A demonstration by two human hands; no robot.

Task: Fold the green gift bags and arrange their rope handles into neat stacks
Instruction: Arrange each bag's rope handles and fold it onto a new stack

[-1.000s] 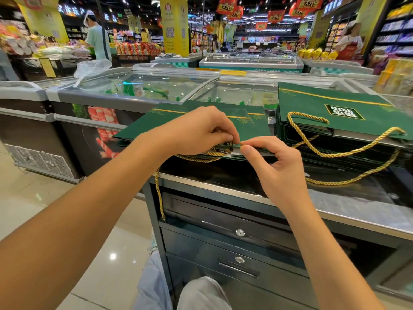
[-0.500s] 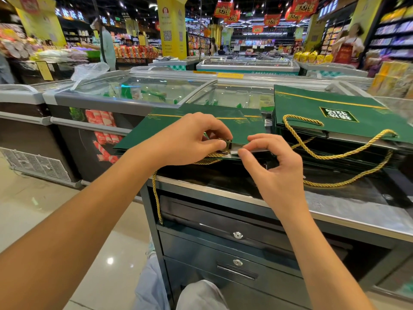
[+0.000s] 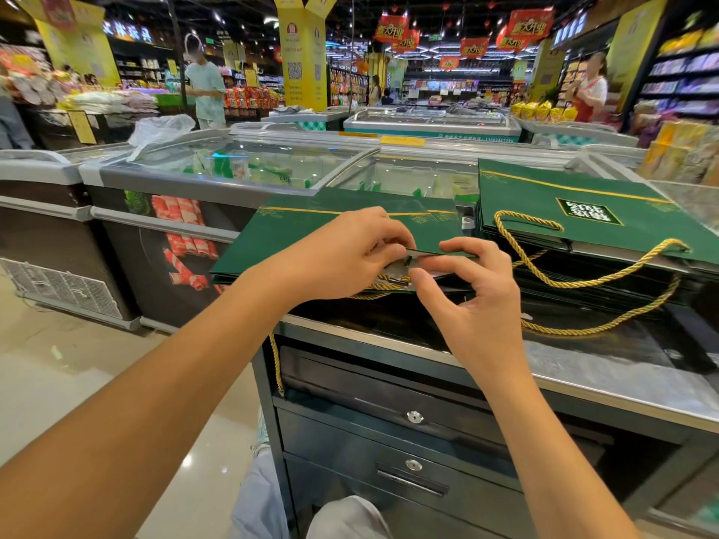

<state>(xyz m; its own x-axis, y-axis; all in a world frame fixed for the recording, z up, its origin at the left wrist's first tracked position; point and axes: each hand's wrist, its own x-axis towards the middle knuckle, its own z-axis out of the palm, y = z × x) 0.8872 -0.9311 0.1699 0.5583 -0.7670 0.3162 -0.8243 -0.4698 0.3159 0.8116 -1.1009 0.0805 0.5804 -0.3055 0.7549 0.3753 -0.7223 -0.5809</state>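
A flat green gift bag lies on a low stack at the counter's left, overhanging its edge. My left hand pinches the bag's near open edge together with its gold rope handle. My right hand pinches the same edge just to the right, thumb and forefinger on the grey inner lip. One end of the rope dangles down the cabinet's side. To the right sits a taller stack of green bags, with gold rope loops hanging over its front.
The bags lie on a steel counter with locked drawers below. Glass-topped freezers stand behind and to the left. A tiled floor opens to the left. People stand far back among the shelves.
Both hands stay at the bag's near edge. My right fingers have spread and lifted the lip slightly, and my left fingers have shifted on the rope.
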